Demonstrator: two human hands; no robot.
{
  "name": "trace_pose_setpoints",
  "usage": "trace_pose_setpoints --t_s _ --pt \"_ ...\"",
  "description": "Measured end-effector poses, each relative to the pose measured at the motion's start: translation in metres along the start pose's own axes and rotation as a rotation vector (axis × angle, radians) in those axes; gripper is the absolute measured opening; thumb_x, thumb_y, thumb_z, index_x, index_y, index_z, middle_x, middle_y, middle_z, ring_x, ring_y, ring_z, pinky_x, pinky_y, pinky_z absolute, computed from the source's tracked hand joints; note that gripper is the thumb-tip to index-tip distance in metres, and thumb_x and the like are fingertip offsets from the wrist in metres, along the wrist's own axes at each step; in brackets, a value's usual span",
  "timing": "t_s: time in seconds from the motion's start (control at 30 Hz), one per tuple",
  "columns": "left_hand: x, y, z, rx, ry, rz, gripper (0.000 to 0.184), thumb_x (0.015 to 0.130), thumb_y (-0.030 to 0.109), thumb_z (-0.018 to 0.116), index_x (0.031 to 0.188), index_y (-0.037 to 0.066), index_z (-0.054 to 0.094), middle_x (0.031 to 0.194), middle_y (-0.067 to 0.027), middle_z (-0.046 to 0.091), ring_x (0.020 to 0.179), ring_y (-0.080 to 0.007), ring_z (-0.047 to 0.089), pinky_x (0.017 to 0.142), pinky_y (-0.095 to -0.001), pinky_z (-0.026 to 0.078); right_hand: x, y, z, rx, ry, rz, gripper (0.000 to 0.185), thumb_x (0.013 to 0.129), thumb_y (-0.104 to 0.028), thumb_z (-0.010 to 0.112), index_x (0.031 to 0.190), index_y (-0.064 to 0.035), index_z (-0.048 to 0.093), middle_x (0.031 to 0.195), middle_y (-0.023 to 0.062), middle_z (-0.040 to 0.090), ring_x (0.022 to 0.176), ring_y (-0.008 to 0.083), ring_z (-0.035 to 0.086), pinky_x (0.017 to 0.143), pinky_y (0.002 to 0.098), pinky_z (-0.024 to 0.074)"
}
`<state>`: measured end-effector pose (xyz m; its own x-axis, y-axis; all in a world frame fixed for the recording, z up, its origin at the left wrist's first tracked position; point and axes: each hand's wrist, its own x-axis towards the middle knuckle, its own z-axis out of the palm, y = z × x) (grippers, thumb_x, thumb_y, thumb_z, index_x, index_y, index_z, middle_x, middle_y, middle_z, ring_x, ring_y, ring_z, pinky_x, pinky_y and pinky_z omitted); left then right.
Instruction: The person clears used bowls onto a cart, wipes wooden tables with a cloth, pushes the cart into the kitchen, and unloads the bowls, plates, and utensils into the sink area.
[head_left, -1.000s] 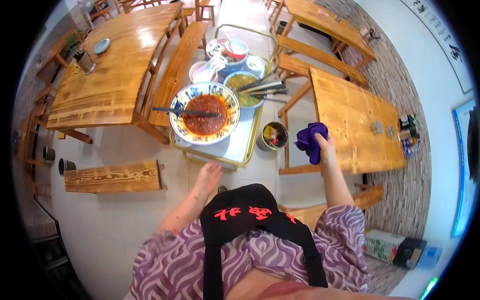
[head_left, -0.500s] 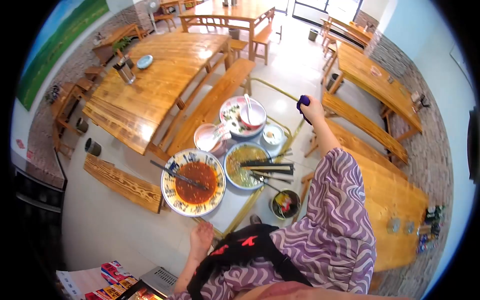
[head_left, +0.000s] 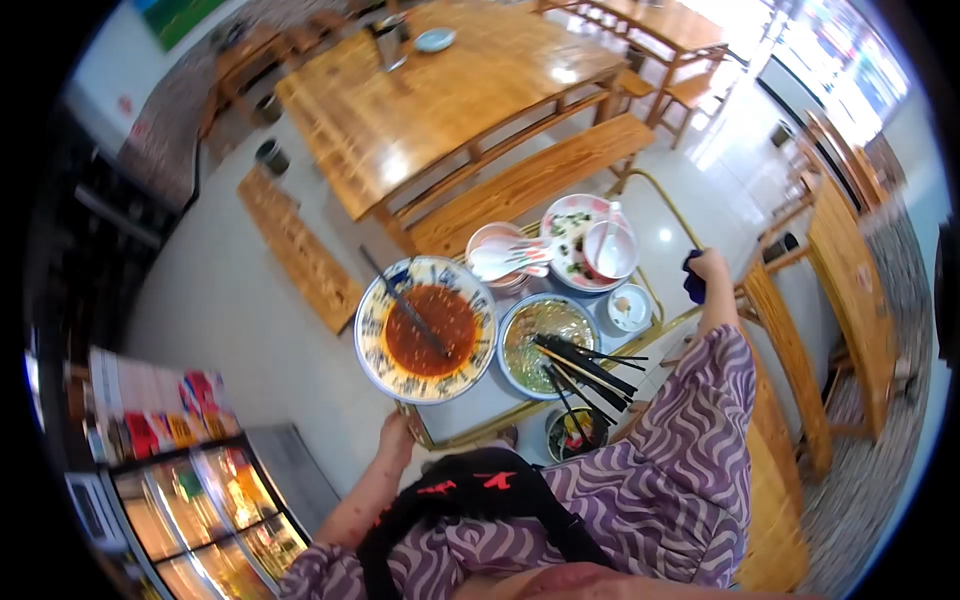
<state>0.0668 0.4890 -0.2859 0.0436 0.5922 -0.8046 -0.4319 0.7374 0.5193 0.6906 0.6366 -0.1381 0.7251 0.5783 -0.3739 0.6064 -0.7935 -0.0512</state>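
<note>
In front of me is a cart with a gold-coloured frame [head_left: 440, 440], loaded with used dishes. My left hand [head_left: 398, 432] is closed at its near left corner, the fingers partly unclear, just below a large patterned bowl [head_left: 375, 365] of red broth with a dark stick-like utensil. My right hand [head_left: 712, 265] is wrapped round a dark purple cloth [head_left: 694, 280] at the cart's right side. A bowl of yellowish broth [head_left: 525, 335] has several chopsticks [head_left: 590, 375] across it. Behind are white spoons [head_left: 510, 258] on a bowl, a plate [head_left: 565, 225] with scraps and a white bowl [head_left: 612, 250], and a small dish [head_left: 628, 308].
A dark container with food scraps [head_left: 572, 435] is low by the cart's near side. Wooden tables [head_left: 450, 90] and benches [head_left: 540, 185] stand ahead and to the right. A short bench [head_left: 295, 245] is at left, a lit glass-fronted cabinet [head_left: 205, 500] at lower left.
The view has swung leftward, so the cart and dishes appear further right and the lit cabinet shows more. My left hand stays by the cart corner; my right still has the cloth.
</note>
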Motion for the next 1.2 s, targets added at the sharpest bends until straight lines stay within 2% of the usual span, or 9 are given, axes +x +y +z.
trace_pose_setpoints --t_s 0.03,0.1,0.17,0.2,0.27,0.47,0.8,0.9,1.2 --pt "0.009 0.006 -0.004 0.010 0.007 0.013 0.013 0.078 0.001 0.044 0.091 -0.001 0.049 0.072 -0.0056 0.052 0.062 -0.0150 0.050 0.058 -0.0266 0.042 0.014 0.000 0.020 -0.033 0.061 0.007 0.030 0.068 -0.019 0.062 0.088 0.0028 0.064 0.077 0.0186 0.066 0.073 0.0272 0.067 0.064 0.0357 0.0526" --pt "0.034 0.016 -0.024 0.027 0.013 0.030 0.011 0.079 0.003 0.048 0.090 0.001 0.051 0.071 -0.0045 0.052 0.060 -0.0141 0.050 0.054 -0.0266 0.041 0.018 -0.012 0.047 0.103 -0.001 0.071 0.024 0.072 -0.021 0.061 0.087 -0.0022 0.066 0.083 0.0175 0.066 0.078 0.0295 0.066 0.068 0.0406 0.0517" --pt "0.034 0.007 -0.045 0.011 0.099 0.011 0.012 0.077 0.003 0.047 0.089 0.002 0.050 0.064 -0.0041 0.050 0.056 -0.0147 0.051 0.051 -0.0274 0.042 0.024 -0.013 0.072 -0.150 0.148 0.008 0.030 0.076 -0.024 0.058 0.099 -0.0046 0.061 0.093 0.0171 0.065 0.088 0.0332 0.063 0.076 0.0411 0.0502" --pt "0.038 0.008 -0.047 0.029 0.121 0.006 0.013 0.076 0.003 0.047 0.089 0.003 0.050 0.064 -0.0037 0.050 0.054 -0.0141 0.050 0.048 -0.0275 0.041 -0.011 -0.040 0.057 -0.229 0.179 0.003 0.032 0.076 -0.025 0.057 0.101 -0.0049 0.061 0.100 0.0183 0.063 0.095 0.0337 0.060 0.080 0.0413 0.0486" --pt "0.038 0.002 -0.062 0.101 0.166 -0.001 0.016 0.074 0.004 0.048 0.090 0.003 0.049 0.062 -0.0029 0.048 0.050 -0.0124 0.045 0.043 -0.0269 0.036 -0.010 -0.041 0.058 -0.258 0.153 0.022 0.033 0.074 -0.021 0.057 0.102 -0.0055 0.060 0.104 0.0183 0.062 0.099 0.0331 0.059 0.084 0.0416 0.0469" --pt "0.031 0.015 -0.081 0.015 0.203 0.027 0.015 0.073 0.006 0.048 0.086 0.002 0.049 0.060 -0.0022 0.045 0.048 -0.0118 0.040 0.043 -0.0253 0.033 -0.058 -0.067 0.063 -0.241 0.173 0.043 0.034 0.070 -0.017 0.057 0.102 -0.0050 0.060 0.101 0.0178 0.063 0.097 0.0325 0.060 0.083 0.0414 0.0475" --pt "0.001 0.025 -0.160 -0.037 0.208 -0.002 0.012 0.078 0.016 0.049 0.073 0.006 0.050 0.057 -0.0013 0.044 0.045 -0.0123 0.040 0.041 -0.0259 0.032 -0.130 -0.081 0.112 -0.284 0.178 0.004 0.036 0.070 -0.022 0.056 0.102 -0.0043 0.059 0.102 0.0198 0.062 0.098 0.0346 0.059 0.084 0.0423 0.0471" --pt "0.004 0.007 -0.206 -0.089 0.418 -0.049 0.014 0.079 0.020 0.049 0.071 0.008 0.049 0.057 -0.0012 0.044 0.045 -0.0127 0.040 0.040 -0.0265 0.031 -0.167 -0.085 0.130 -0.280 0.167 0.003 0.037 0.070 -0.022 0.056 0.103 -0.0047 0.058 0.102 0.0193 0.062 0.098 0.0343 0.059 0.084 0.0423 0.0470" --pt "-0.025 0.003 -0.374 -0.164 0.468 -0.013 0.020 0.079 0.029 0.048 0.072 0.010 0.048 0.056 -0.0021 0.044 0.045 -0.0127 0.041 0.040 -0.0272 0.032 -0.310 -0.104 0.213 -0.298 0.145 -0.011 0.036 0.070 -0.023 0.055 0.100 -0.0035 0.060 0.101 0.0194 0.062 0.099 0.0329 0.059 0.084 0.0406 0.0468"
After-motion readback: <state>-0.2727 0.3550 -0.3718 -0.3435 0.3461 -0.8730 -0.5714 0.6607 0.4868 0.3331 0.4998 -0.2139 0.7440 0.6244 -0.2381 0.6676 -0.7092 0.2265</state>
